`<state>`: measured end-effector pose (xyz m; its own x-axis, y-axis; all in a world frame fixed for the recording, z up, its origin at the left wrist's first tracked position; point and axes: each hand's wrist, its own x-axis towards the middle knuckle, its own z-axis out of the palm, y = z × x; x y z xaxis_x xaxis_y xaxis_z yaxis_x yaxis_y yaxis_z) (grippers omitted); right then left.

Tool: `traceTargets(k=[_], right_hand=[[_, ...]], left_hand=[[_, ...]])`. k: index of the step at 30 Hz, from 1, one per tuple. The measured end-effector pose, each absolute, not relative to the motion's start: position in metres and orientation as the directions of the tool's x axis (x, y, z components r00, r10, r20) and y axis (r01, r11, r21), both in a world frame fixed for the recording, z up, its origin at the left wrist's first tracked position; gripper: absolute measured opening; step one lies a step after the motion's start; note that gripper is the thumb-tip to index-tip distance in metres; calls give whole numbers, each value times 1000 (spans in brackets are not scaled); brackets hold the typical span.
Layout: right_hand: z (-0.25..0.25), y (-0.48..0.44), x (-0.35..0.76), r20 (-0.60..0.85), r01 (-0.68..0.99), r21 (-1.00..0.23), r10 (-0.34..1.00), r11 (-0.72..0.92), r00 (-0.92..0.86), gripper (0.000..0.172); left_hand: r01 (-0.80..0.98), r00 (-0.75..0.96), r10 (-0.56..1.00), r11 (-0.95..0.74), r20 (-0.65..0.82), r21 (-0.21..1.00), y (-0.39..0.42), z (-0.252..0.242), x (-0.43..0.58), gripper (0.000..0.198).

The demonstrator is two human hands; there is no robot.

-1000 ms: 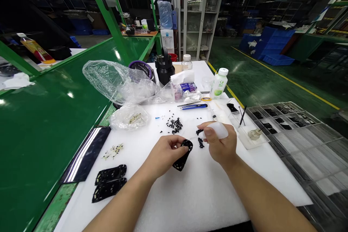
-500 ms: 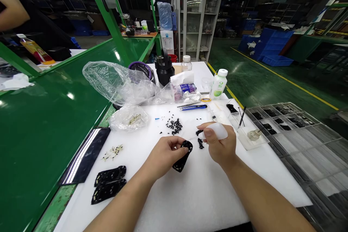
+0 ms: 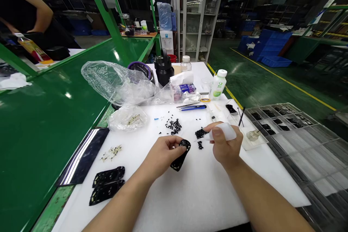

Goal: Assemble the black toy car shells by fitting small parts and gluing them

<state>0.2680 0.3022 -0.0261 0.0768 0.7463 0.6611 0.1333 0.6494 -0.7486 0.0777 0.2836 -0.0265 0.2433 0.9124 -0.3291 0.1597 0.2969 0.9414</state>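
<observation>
My left hand (image 3: 162,155) is closed on a flat black perforated part (image 3: 181,156), holding it tilted just above the white foam mat (image 3: 195,192). My right hand (image 3: 227,145) grips a small white squeeze bottle (image 3: 225,131) whose thin nozzle points left toward the part's top end. Small black pieces lie in heaps (image 3: 174,125) (image 3: 200,133) just beyond both hands. Two more black perforated parts (image 3: 106,185) rest at the mat's near left.
A clear plastic bag (image 3: 116,81), a smaller bag of pale bits (image 3: 127,117), a black jug (image 3: 164,67), a white bottle (image 3: 218,84) and a blue knife (image 3: 193,107) stand behind. Clear compartment trays (image 3: 288,123) lie right. Another person's arm (image 3: 32,14) shows far left.
My right hand with the squeeze bottle has drawn a little to the right, away from the part. Another person has come into view at the far left.
</observation>
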Motion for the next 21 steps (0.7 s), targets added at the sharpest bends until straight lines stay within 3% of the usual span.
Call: traceTargets(k=[21], right_hand=[[-29, 302, 268, 618, 194, -776, 786, 601, 35, 30]], left_hand=[[140, 257, 915, 281, -309, 949, 281, -27, 76, 31]])
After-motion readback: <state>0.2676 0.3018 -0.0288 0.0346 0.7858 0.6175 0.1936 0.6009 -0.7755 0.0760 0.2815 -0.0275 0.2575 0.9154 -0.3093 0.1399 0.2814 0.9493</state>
